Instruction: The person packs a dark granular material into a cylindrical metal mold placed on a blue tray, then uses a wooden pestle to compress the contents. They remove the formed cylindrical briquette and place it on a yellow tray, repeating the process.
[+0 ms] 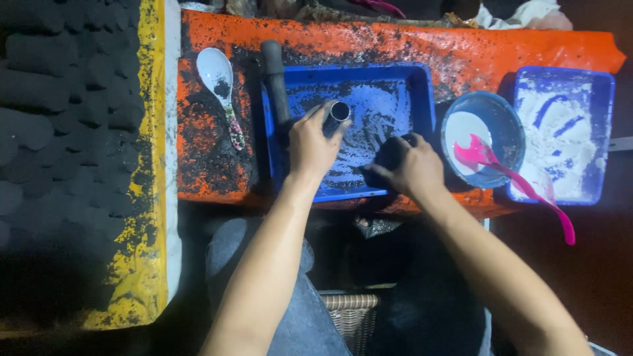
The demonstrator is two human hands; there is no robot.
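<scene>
A basket point(353, 310) sits below the tray point(415, 82). Over the tray, a tube point(337, 113) is clamped upright by the left hand point(315, 144), catching spill; the right hand point(410, 165) is closed on a black lump point(390, 153).

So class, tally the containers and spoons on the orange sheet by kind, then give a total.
Blue trays: 2 (middle tray, right tray)
Bowl: 1
Spoons: 2 (white spoon, pink spoon)
Total: 5
</scene>
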